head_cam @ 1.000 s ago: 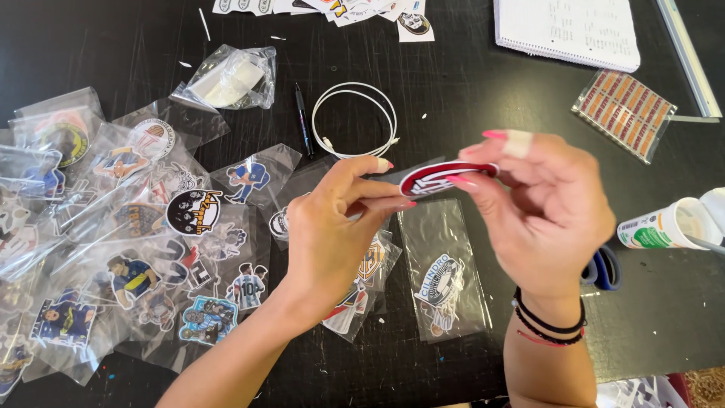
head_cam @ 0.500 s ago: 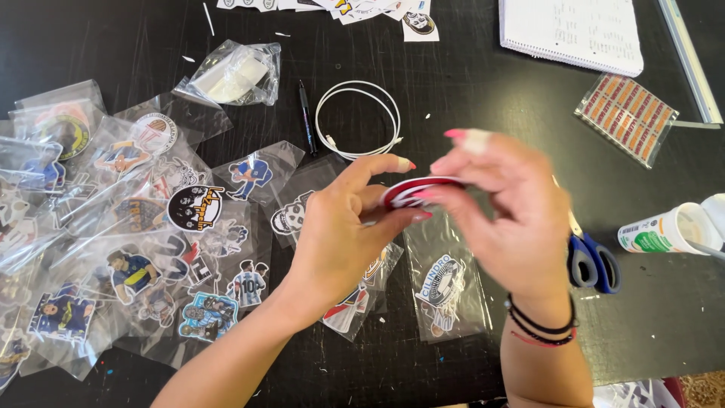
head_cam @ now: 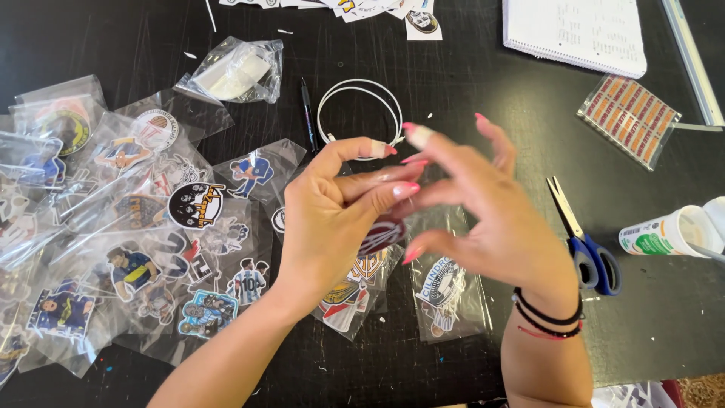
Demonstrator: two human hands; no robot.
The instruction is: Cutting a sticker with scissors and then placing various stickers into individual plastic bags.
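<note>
Between the two hands, above the black desk (head_cam: 468,83), sits a small dark red sticker (head_cam: 382,234), raised clear of the clear sticker packets (head_cam: 445,291) beneath. Long axis slanted, upper right to lower left, mostly hidden by fingers. Left hand (head_cam: 332,219) nearer, fingers loosely curled, seemingly pinching it at the upper edge. Right hand (head_cam: 491,219) spread wide, thumb tip just beside the sticker's lower right; actual contact hard to tell. Scissors (head_cam: 589,249) well off to the right.

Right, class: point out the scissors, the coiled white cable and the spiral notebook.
scissors (head_cam: 596,261), head view, on the blue handle.
coiled white cable (head_cam: 332,102), head view, on the loop's left arc.
spiral notebook (head_cam: 578,30), head view, on the open page.
</note>
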